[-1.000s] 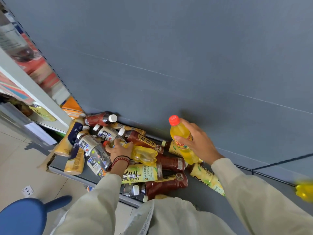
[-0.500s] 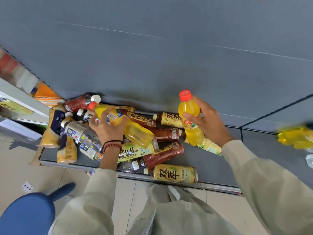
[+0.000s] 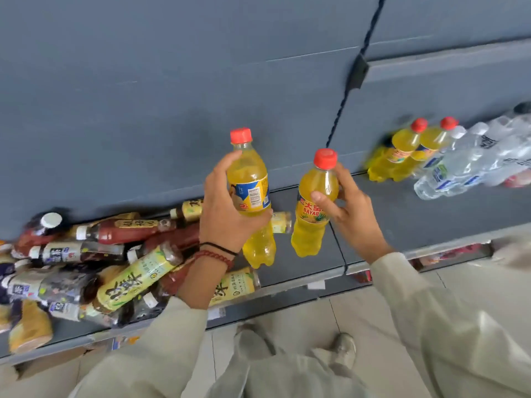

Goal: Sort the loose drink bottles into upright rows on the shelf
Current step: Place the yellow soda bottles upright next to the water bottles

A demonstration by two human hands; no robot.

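Brown, tan and yellow-green loose bottles (image 3: 115, 268) lie heaped on their sides at the left end of the grey shelf (image 3: 402, 216), crossing and resting on one another. Among them a red-brown tea bottle (image 3: 126, 231) with a white cap lies along the back, and a bottle with a yellow-green label (image 3: 135, 280) slants across the top of the heap. Further right, the left hand (image 3: 227, 214), its wrist ringed by a black band and red beaded bracelets (image 3: 215, 255), comes up out of a pale sleeve (image 3: 161, 354) over the heap's right edge. Its fingers (image 3: 258, 221) are wrapped round the label of a yellow soda bottle (image 3: 250, 170) with a red cap, held upright. Just beside it, not touching, is a second yellow soda bottle (image 3: 311, 228), also red-capped and upright, grasped by the right hand (image 3: 353, 216): the thumb lies on the shoulder and the fingers (image 3: 323, 201) curl round the front above the label. Both bottles are over the bare middle of the shelf, near a seam between two shelf boards; whether their bases touch it I cannot tell. Well to the right, against the grey back panel (image 3: 172, 81), two more yellow bottles (image 3: 402, 152) stand upright side by side, blurred, and just beyond them clear water bottles (image 3: 459, 168) stand packed together. Below the shelf edge, pale floor tiles (image 3: 373, 311) and a light shoe (image 3: 344, 350) show.
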